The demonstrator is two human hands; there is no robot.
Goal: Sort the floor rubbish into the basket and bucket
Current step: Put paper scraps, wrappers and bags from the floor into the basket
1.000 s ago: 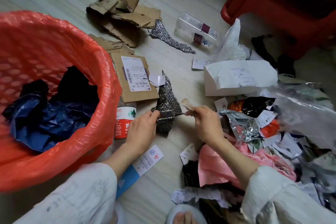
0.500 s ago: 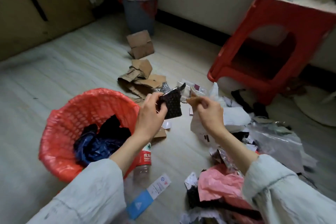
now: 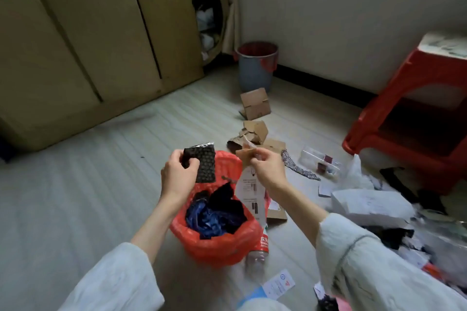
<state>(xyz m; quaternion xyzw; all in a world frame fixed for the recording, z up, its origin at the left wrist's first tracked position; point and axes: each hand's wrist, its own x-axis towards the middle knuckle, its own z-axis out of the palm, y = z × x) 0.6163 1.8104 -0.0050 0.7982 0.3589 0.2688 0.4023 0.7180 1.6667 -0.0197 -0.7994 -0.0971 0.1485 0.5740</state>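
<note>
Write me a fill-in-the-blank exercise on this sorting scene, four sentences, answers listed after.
1. The left hand holds a black bubble-wrap piece above the ____ basket.
2. The right hand pinches a torn strip of ____ tape.
3. The grey bucket stands by the ____.
4. Blue plastic lies ____ the basket.

Answers: red; brown; wall; inside
</note>
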